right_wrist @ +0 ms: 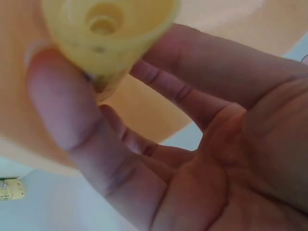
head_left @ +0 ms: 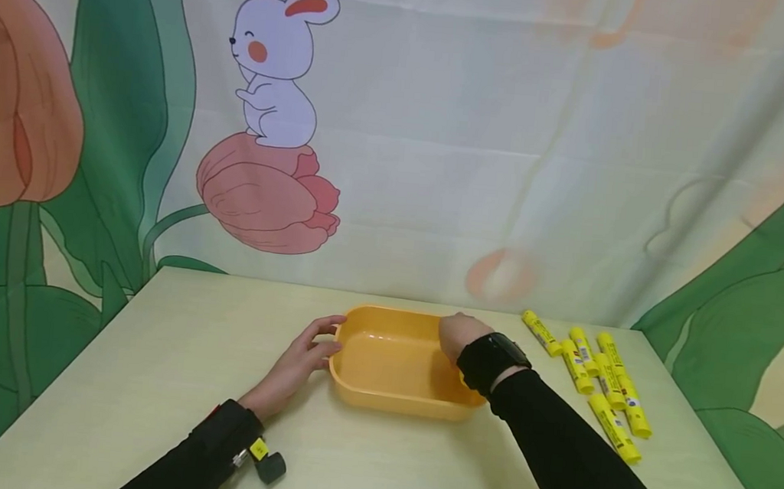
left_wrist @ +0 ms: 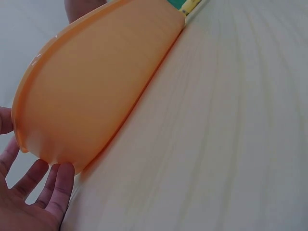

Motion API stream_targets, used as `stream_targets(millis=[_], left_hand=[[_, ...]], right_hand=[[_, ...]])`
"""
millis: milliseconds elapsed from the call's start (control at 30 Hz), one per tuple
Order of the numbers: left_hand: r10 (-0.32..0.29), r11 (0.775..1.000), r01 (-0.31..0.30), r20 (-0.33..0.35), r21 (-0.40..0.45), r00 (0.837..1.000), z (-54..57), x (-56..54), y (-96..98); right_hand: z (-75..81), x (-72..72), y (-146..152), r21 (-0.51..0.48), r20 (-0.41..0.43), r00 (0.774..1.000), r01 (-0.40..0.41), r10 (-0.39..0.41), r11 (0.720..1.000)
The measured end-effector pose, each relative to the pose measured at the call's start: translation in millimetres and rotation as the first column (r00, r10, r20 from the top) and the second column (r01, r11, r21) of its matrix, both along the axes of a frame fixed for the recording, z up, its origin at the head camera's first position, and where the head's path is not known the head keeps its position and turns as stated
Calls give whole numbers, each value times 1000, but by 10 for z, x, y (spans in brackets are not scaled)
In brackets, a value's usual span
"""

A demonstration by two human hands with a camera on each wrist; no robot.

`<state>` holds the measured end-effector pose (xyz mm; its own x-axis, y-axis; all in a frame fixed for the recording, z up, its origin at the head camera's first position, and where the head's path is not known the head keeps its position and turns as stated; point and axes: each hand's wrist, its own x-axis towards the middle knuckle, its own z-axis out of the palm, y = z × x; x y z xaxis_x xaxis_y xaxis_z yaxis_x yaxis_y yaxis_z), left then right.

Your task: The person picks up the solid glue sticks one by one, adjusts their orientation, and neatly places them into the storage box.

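Observation:
An orange-yellow plastic basin [head_left: 379, 402] stands on the table. My left hand [head_left: 300, 360] is at its left end; in the left wrist view fairly straight fingers [left_wrist: 61, 185] touch the outer wall, and one fingertip reaches the rim. Over the basin's right side is my right hand [head_left: 462, 334], its fingers mostly hidden in the head view. From the right wrist, that hand pinches a yellow glue stick [right_wrist: 103, 57] between thumb and fingers, its hollow end facing the camera. The basin's visible floor is bare; its right part lies behind the hand and wrist.
Several yellow glue sticks [head_left: 615, 429] lie loosely grouped at the table's right side, beside the right forearm. A printed curtain [head_left: 426, 163] hangs behind the table's back edge. A small black device [head_left: 271, 467] sticks out from the left wrist strap.

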<state>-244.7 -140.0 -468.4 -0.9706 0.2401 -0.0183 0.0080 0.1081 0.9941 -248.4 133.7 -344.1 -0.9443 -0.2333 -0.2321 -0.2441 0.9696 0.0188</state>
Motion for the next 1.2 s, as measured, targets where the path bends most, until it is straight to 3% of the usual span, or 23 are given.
stream_targets(millis=[267, 433, 600, 900, 1200], left_hand=[[0, 1000, 0, -4, -5, 1000, 7, 12, 5], [-4, 1000, 4, -1, -4, 1000, 0, 12, 13], [-3, 1000, 3, -8, -3, 1000, -7, 7, 10], [-19, 1000, 19, -12, -11, 1000, -43, -20, -11], [-34, 999, 34, -17, -2, 999, -6, -8, -15]], right_hand=[[-50, 49, 33, -62, 18, 1000, 17, -16, 998], [-83, 63, 44, -87, 70, 996, 68, -62, 994], [-65, 48, 36, -69, 100, 991, 93, -86, 993], [-36, -7, 35, 0, 102, 993, 56, -55, 998], [-19, -43, 46, 27, 116, 991, 61, -63, 998]])
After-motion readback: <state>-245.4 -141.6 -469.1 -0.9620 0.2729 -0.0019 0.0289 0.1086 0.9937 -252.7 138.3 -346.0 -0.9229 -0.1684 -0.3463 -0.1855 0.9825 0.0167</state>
